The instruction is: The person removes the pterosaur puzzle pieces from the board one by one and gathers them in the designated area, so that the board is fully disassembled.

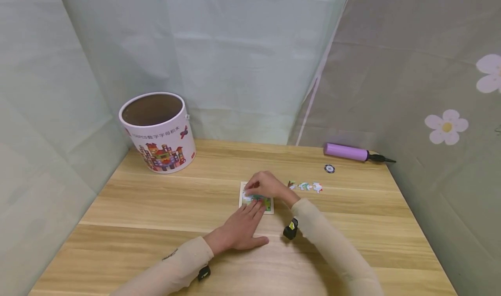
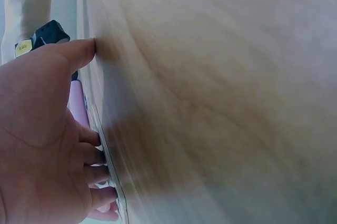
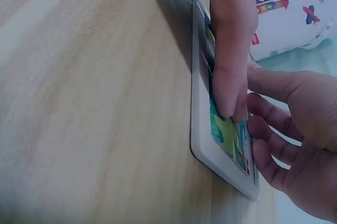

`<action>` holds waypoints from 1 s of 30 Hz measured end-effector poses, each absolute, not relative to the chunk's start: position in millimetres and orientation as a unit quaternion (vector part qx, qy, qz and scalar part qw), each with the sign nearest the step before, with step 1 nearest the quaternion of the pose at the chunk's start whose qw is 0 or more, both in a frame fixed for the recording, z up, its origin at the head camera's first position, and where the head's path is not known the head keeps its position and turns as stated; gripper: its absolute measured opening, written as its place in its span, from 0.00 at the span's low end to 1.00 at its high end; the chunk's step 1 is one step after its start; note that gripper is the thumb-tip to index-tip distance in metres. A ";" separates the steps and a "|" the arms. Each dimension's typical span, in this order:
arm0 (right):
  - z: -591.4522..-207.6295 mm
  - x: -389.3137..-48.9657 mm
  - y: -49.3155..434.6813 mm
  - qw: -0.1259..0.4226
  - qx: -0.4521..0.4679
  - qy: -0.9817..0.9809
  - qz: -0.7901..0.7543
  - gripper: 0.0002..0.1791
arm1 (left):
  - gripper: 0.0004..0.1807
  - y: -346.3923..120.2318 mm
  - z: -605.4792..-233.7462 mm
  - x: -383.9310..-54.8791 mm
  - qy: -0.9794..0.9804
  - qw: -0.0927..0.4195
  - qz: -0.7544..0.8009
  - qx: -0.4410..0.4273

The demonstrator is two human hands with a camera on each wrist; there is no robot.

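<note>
A small jigsaw puzzle in a pale tray (image 1: 242, 203) lies on the table under both hands. My left hand (image 1: 243, 226) reaches flat over its near side, with straight fingers touching the picture and the thumb spread out on the table. Across the puzzle's far left part bends my right hand (image 1: 268, 185), its thumb and fingertips close together at the picture. In the right wrist view the curled fingers (image 3: 271, 158) come down along the tray's edge (image 3: 200, 134). I cannot tell whether a piece is between them. Several loose jigsaw pieces (image 1: 304, 186) lie right of the right hand.
A white bucket (image 1: 166, 150) with printed building blocks stands at the back left. Toward the back right lie a purple hand pump (image 1: 346, 152) with a black nozzle and a round dark-and-white chip (image 1: 329, 169). Cloth curtains (image 1: 250, 61) surround the wooden table (image 1: 168, 209).
</note>
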State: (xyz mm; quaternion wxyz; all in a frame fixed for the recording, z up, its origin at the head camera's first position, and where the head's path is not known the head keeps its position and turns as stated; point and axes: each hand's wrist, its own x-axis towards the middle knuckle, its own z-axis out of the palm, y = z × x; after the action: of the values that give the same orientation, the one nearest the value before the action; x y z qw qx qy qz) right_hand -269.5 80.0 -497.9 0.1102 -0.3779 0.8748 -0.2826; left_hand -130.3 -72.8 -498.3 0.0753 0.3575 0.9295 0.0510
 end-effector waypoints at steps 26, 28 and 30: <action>-499.0 -259.4 73.6 0.121 -0.351 0.878 -0.302 0.02 | 0.50 -76.1 -498.4 -134.3 0.926 0.091 0.078 0.358; -499.9 -259.9 73.6 0.126 -0.351 0.876 -0.306 0.02 | 0.50 -76.2 -499.1 -134.2 0.926 0.090 0.078 0.358; -499.8 -260.6 73.5 0.134 -0.349 0.873 -0.314 0.02 | 0.50 -76.0 -499.4 -134.4 0.927 0.092 0.076 0.356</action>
State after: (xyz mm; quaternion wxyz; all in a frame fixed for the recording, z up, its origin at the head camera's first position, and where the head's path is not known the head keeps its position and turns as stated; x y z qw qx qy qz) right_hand -260.6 73.5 -499.8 0.1343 -0.3488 0.8728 -0.3140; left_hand -134.4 -76.0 -499.4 0.0924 0.3563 0.9267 0.0756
